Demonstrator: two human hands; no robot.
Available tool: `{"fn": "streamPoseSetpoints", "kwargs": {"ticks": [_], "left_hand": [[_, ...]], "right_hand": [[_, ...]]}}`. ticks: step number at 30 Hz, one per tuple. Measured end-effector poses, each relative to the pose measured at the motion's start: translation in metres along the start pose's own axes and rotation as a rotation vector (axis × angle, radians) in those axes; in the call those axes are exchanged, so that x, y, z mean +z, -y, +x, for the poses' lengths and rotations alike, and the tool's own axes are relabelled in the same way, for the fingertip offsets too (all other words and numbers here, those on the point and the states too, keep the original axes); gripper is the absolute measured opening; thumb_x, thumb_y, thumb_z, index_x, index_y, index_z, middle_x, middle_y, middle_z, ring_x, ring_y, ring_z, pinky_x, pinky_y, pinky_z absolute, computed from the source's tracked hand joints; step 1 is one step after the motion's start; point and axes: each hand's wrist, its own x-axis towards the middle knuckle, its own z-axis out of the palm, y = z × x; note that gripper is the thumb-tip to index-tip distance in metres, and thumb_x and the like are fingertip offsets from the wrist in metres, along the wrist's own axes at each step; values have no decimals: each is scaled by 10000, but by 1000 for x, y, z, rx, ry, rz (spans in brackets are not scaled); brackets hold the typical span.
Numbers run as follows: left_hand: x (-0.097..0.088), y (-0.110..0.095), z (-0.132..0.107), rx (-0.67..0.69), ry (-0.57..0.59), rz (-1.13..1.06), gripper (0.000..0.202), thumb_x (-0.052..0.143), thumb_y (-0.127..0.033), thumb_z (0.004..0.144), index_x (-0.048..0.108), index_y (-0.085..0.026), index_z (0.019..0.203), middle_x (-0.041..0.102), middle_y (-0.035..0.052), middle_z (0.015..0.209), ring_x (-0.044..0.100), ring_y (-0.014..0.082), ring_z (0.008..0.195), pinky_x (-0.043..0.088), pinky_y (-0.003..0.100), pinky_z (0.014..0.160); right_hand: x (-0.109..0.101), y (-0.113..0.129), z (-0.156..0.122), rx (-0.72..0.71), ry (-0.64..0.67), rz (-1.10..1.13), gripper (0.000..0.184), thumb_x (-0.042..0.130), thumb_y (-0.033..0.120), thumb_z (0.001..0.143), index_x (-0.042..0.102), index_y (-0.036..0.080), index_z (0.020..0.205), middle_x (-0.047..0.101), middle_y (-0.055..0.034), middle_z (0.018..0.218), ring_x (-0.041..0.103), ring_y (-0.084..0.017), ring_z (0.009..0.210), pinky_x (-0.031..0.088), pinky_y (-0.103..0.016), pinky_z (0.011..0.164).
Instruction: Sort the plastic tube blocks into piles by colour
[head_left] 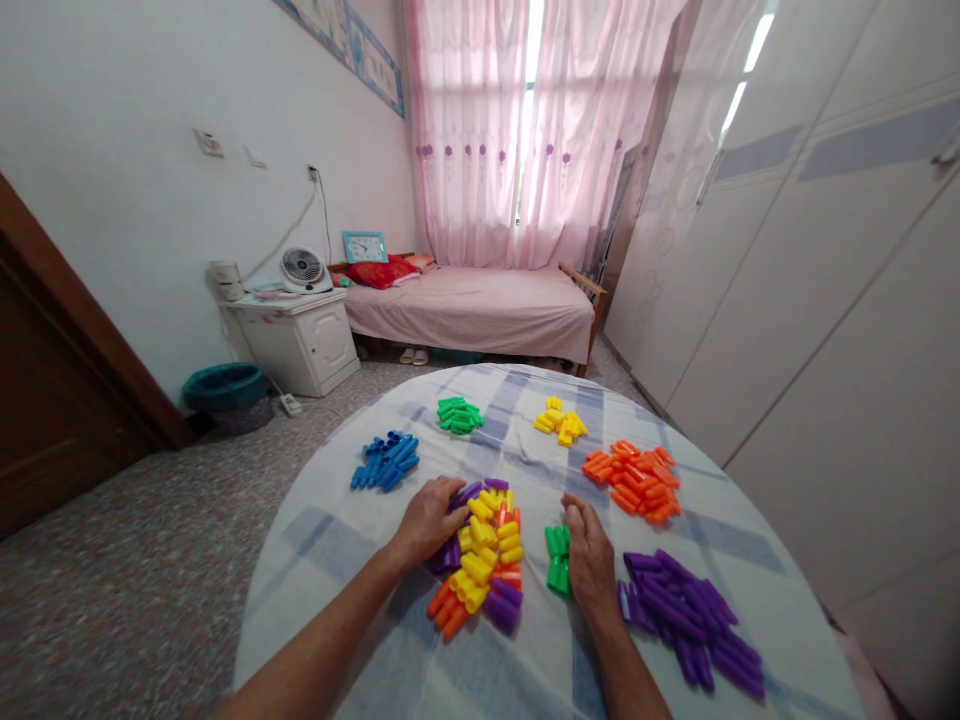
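My left hand [429,520] rests at the left side of a mixed pile of short plastic tubes, its fingers stretched over purple tubes [450,556] at the edge. Yellow tubes [478,540] lie on top of that pile, with orange tubes [450,610] at its near end. To the right, my right hand [589,548] stands on its side, fingers extended and together. A few green tubes [557,560] lie along its palm side, touching or nearly so. Neither hand has anything lifted. The tubes look like pen caps, but I cannot tell for sure.
Single-colour heaps sit around the round cloth-covered table [330,610]: blue tubes [385,462], far green tubes [459,415], far yellow tubes [560,422], an orange heap [634,480] and a purple heap [686,615]. Beyond are a bed [480,300], cabinet [304,345] and wardrobe [810,300].
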Motion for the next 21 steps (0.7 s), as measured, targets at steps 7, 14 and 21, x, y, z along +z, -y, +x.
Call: {"fn": "streamPoseSetpoints", "kwargs": {"ticks": [7, 14, 21], "left_hand": [[16, 1, 13, -79, 14, -109, 322, 561, -209, 724, 642, -172, 1033, 639, 49, 914, 591, 166, 843, 455, 273, 779], [28, 8, 18, -194, -85, -356, 293, 557, -217, 718, 648, -155, 989, 668, 32, 834, 611, 148, 750, 476, 253, 718], [25, 4, 15, -108, -136, -463, 245, 470, -261, 808, 665, -182, 935, 687, 36, 928, 622, 153, 869, 472, 258, 809]], "right_hand": [[0, 4, -2, -18, -16, 7, 425, 396, 477, 818, 623, 181, 1022, 649, -90, 1079, 588, -226, 1024, 414, -387, 934], [-3, 8, -5, -3, 18, -9, 436, 418, 481, 806, 619, 172, 1038, 645, -98, 1098, 583, -230, 1040, 414, -381, 946], [2, 14, -19, -22, 137, 7, 423, 495, 464, 797, 608, 185, 1093, 627, -97, 1157, 575, -229, 1068, 412, -368, 960]]}}
